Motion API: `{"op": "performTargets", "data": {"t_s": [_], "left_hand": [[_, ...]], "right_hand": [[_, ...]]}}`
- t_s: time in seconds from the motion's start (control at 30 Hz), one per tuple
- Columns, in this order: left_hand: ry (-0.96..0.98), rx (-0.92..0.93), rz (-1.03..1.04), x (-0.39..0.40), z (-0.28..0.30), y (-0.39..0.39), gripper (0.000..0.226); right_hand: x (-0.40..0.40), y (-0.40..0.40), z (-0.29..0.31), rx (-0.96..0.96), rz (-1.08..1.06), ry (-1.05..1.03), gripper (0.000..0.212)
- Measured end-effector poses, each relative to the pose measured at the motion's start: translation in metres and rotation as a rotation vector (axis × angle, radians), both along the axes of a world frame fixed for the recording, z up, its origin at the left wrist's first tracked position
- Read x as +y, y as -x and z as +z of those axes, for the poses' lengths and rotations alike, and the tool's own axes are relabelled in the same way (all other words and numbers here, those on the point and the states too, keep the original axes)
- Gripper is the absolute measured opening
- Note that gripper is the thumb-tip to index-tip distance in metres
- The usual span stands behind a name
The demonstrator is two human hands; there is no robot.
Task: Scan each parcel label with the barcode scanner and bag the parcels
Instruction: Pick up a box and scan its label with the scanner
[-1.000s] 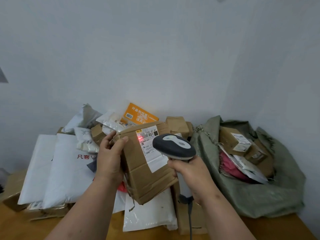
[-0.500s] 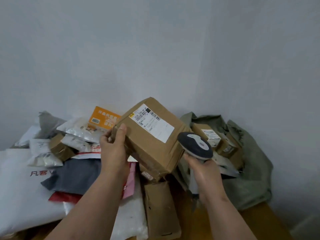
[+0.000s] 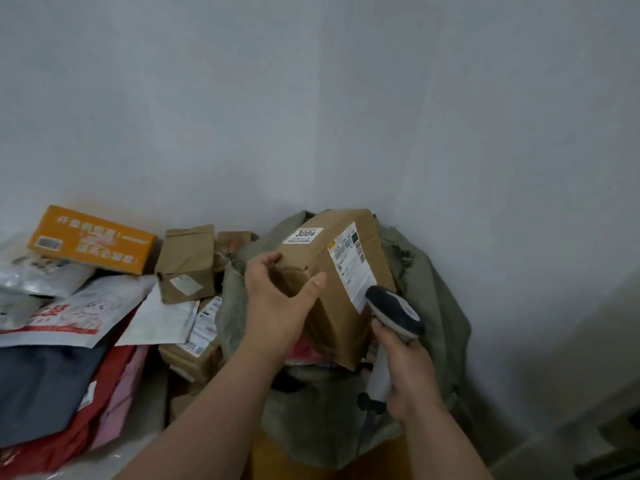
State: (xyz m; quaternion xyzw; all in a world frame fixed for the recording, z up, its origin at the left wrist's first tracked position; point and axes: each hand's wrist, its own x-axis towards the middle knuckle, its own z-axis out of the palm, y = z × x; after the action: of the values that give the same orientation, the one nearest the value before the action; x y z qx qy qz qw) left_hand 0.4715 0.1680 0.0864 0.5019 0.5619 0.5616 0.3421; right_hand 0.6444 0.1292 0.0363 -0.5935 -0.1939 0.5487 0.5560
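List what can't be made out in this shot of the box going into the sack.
Head view only:
- Inside of the green sack: hidden behind the cardboard box and left hand.
- Label print: too small and blurred to read, its lower end covered by the scanner.
- Scanner handle: wrapped by the right hand.
- Parcels at the left: cut off by the frame edge.

Bare corner behind the sorting spot

Pale grey wall (image 3: 311,98) fills the far scene; a wooden worktop (image 3: 277,455) edge shows near, with grey floor (image 3: 554,445) right.
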Motion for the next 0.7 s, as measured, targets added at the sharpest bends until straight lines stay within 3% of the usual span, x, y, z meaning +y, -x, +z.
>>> {"op": "performTargets", "data": {"t_s": [0.1, 0.23, 0.33, 0.47, 0.6, 0.7], "left_hand": [[0.100, 0.027, -0.106, 0.013, -0.018, -0.018, 0.065], [0.245, 0.358, -0.073, 0.022, -0.050, -0.023, 0.065], [0.283, 0.443, -0.032, 0.027, -0.064, -0.024, 0.070], [0.335, 0.375, -0.053, 0.040, -0.070, -0.032, 0.060], [0.464, 0.252, -0.031, 0.048, -0.073, -0.038, 0.054], [0.556, 0.395, -0.095, 0.038, -0.077, -0.037, 0.045]], "right_hand": [[0.010, -0.014, -0.013, 0.015, -0.002, 0.047, 0.038], [0.020, -0.025, -0.024, -0.043, -0.016, 0.069, 0.062], [0.028, -0.030, -0.031, -0.114, 0.006, 0.005, 0.054], [0.036, -0.027, -0.030, -0.212, 0.004, -0.073, 0.022], [0.039, -0.023, -0.033, -0.267, 0.068, -0.049, 0.040], [0.036, -0.019, -0.036, -0.295, 0.083, -0.058, 0.042]]}}
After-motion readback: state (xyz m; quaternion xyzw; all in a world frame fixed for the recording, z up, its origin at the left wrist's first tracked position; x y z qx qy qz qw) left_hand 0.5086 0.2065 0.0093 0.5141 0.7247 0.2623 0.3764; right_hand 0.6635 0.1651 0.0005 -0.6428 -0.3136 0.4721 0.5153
